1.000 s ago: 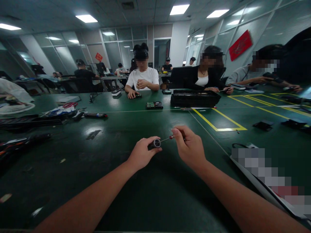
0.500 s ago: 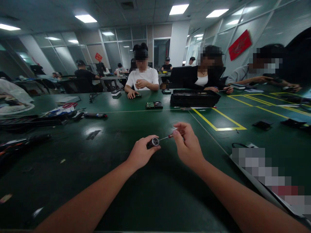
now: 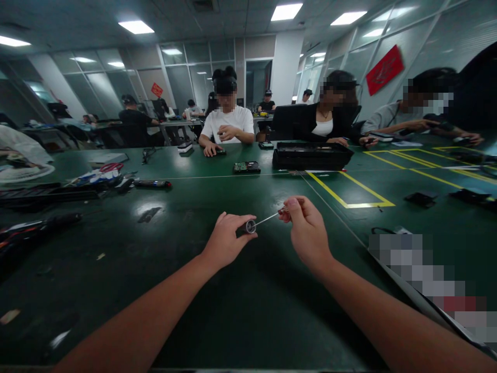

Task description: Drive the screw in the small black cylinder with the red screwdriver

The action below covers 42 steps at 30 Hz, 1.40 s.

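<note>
Between the thumb and fingers of my left hand (image 3: pixel 225 240) is a small dark cylinder (image 3: pixel 250 226), its round, silvery-rimmed end turned to the right. My right hand (image 3: pixel 308 228) is closed around the reddish handle of a thin screwdriver (image 3: pixel 267 218). The metal shaft slants down to the left, and its tip is at the open face of the cylinder. Whether the tip sits inside or only touches the face, I cannot tell. Both hands are above the green tabletop (image 3: pixel 240 311).
A green circuit-board device (image 3: pixel 247 167) and a black bin (image 3: pixel 312 156) stand farther back. Tools, a black pen-like driver (image 3: pixel 152 184) and scissors (image 3: pixel 111 167) lie left. A pale flat item (image 3: pixel 419 280) lies right. Co-workers sit across the table.
My right hand has shifted slightly right with the screwdriver, so more of the shaft shows. The cylinder's end has turned a little more toward me in my left hand.
</note>
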Motion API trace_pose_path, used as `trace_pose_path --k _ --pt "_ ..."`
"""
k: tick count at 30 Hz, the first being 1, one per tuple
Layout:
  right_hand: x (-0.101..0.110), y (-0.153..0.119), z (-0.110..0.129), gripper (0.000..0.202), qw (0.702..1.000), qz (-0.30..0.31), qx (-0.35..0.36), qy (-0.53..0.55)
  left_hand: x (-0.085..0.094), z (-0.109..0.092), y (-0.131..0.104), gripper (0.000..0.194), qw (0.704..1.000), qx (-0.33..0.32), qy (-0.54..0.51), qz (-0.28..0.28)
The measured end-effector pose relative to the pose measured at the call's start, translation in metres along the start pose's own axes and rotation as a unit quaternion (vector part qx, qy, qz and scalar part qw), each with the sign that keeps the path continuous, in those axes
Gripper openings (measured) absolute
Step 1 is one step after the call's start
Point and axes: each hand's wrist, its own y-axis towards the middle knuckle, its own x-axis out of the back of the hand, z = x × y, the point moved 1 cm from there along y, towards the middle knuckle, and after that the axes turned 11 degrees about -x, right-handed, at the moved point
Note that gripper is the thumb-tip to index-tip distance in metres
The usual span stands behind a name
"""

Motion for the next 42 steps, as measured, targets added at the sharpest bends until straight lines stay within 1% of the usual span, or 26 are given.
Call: trace_pose_path --k 8,10,15,21,24,32,35,38,40,42 --pt "-0.0022 -0.0034 0.0012 0.024 0.997 0.02 0.044 -0.064 -0.0012 -0.002 0.0003 0.039 1.0 0.012 -0.007 0.002" --pt "-0.0021 -0.004 0.0016 0.025 0.996 0.026 0.047 -0.071 -0.0008 -0.0029 0.0004 0.038 1.0 0.021 -0.003 0.004" --pt "-0.001 -0.0053 0.0037 0.029 0.994 0.017 0.058 -0.089 0.0007 -0.0059 0.0005 0.039 0.999 0.034 0.011 0.004" --pt "0.001 -0.0044 0.0023 0.027 0.994 0.012 0.07 -0.088 0.0016 -0.0064 0.0002 0.038 0.999 0.045 0.012 0.005" --pt "0.0011 -0.0051 0.0036 0.027 0.992 0.003 0.071 -0.1 0.0015 -0.0058 0.0001 0.039 0.999 0.041 0.01 0.005" --pt "0.001 -0.0072 0.0072 0.029 0.989 0.011 0.067 -0.133 0.0006 -0.0042 -0.0004 0.039 0.999 0.033 0.008 0.001" --pt "0.0012 -0.0069 0.0057 0.025 0.986 0.027 0.082 -0.14 0.0001 -0.0017 -0.0007 0.038 1.0 0.022 0.004 -0.002" --pt "0.0016 -0.0074 0.0053 0.016 0.984 0.059 0.108 -0.131 -0.0004 0.0009 -0.0007 0.037 1.0 0.011 0.0 -0.003" --pt "0.002 -0.0082 0.0064 0.013 0.979 0.071 0.117 -0.149 -0.001 0.0019 -0.0007 0.037 1.0 0.01 -0.002 -0.003" --pt "0.0023 -0.0092 0.0082 0.014 0.974 0.067 0.119 -0.18 -0.0017 0.0022 -0.0008 0.038 1.0 0.014 -0.005 0.002"
